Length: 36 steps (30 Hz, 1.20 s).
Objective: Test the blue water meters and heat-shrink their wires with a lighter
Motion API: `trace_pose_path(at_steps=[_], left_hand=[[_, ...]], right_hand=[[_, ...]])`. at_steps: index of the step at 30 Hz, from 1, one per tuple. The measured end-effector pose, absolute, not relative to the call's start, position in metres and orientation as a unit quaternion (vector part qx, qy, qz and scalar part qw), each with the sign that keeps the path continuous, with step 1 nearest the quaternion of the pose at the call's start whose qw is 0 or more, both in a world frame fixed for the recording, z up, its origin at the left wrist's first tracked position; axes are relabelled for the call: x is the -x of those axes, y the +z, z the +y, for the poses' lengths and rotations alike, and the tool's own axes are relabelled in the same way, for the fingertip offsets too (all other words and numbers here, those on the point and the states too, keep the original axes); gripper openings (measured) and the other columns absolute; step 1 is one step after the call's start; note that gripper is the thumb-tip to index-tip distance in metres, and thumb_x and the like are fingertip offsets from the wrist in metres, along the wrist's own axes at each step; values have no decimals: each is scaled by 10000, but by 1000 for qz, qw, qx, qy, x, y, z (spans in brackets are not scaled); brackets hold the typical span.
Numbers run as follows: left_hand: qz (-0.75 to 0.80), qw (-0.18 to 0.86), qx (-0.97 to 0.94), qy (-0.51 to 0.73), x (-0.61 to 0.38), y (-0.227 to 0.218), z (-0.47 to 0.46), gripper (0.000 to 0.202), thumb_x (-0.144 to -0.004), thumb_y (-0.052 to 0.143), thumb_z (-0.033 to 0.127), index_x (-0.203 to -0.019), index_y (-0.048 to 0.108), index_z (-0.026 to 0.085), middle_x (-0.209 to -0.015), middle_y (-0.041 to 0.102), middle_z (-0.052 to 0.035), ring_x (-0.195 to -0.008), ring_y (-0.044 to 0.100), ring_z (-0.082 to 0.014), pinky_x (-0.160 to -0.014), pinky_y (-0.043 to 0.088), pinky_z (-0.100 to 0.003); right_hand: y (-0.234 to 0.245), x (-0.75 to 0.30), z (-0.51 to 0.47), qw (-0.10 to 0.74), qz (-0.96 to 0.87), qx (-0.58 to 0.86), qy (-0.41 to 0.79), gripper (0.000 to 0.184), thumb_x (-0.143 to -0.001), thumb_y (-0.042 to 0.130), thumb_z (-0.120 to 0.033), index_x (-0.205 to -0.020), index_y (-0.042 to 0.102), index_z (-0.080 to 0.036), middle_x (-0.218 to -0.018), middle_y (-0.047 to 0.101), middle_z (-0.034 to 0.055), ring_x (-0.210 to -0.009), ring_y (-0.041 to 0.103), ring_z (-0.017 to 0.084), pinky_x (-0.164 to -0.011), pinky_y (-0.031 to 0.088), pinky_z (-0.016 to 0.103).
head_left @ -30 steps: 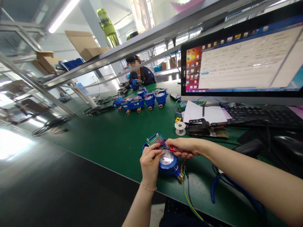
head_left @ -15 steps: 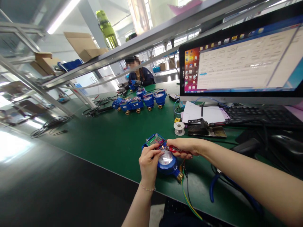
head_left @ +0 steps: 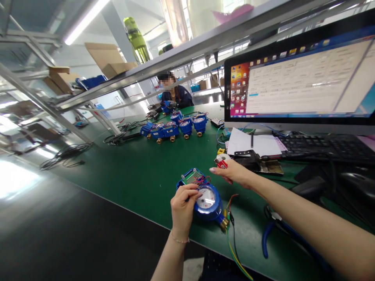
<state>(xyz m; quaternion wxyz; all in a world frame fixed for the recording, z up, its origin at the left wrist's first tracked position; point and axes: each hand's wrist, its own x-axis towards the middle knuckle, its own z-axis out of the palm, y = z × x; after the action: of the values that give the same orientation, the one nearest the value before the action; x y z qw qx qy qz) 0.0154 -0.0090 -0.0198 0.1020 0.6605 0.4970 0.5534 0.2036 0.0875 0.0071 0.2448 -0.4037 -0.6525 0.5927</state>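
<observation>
At nine o'clock on blue meter (head_left: 209, 205): left hand (head_left: 184, 201), fingers in narrow pinch; cannot tell on what. At one o'clock: right hand (head_left: 234, 173), curled around red lighter (head_left: 222, 164), near solder spool (head_left: 224, 156). Hold lighter clear of red wires (head_left: 202, 179) at twelve; steady pinch. Meter: face up on green table (head_left: 131, 171), brass fitting (head_left: 224, 224) toward five.
</observation>
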Motion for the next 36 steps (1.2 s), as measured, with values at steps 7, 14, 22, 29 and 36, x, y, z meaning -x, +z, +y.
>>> trace_pose_path(at_steps=[7, 14, 22, 29, 36], left_hand=[[562, 93, -635, 521, -16, -9, -12, 71, -803, 576, 232, -820, 627, 185, -698, 636, 14, -606, 591, -95, -576, 477, -197], [572, 95, -642, 501, -10, 2, -1, 130, -832, 538, 274, -813, 634, 188, -739, 595, 3, -666, 568, -98, -607, 453, -197], [608, 116, -630, 468, -8, 12, 10, 195, -849, 487, 306, -726, 558, 172, -723, 512, 8, -617, 484, -95, -542, 391, -195], [613, 210, -604, 464, -9, 14, 13, 232, -834, 497, 357, -714, 538, 163, -679, 494, 17, -565, 451, -85, -508, 371, -196], [576, 18, -601, 554, -5, -5, -15, 355, -818, 540, 397, -1113, 501, 203, -987, 548, -59, -826, 556, -142, -730, 492, -277]], right_hand=[[1, -186, 81, 374, -709, 258, 540, 289, -682, 681, -410, -761, 669, -132, -805, 569, 42, -778, 530, 172, -732, 415, 253], [-14, -171, 82, 414, -705, 221, 531, 248, -722, 664, -381, -809, 700, -151, -770, 571, 37, -738, 534, 182, -684, 414, 278], [-15, -164, 79, 440, -695, 213, 527, 342, -710, 709, -483, -724, 665, -144, -719, 556, 26, -669, 520, 166, -612, 399, 262], [-9, -164, 75, 447, -706, 225, 501, 332, -753, 666, -468, -694, 632, -143, -694, 537, 17, -637, 491, 151, -591, 369, 256], [-17, -173, 66, 488, -632, 306, 518, 373, -807, 591, -507, -813, 642, -137, -688, 561, 28, -600, 499, 151, -566, 389, 249]])
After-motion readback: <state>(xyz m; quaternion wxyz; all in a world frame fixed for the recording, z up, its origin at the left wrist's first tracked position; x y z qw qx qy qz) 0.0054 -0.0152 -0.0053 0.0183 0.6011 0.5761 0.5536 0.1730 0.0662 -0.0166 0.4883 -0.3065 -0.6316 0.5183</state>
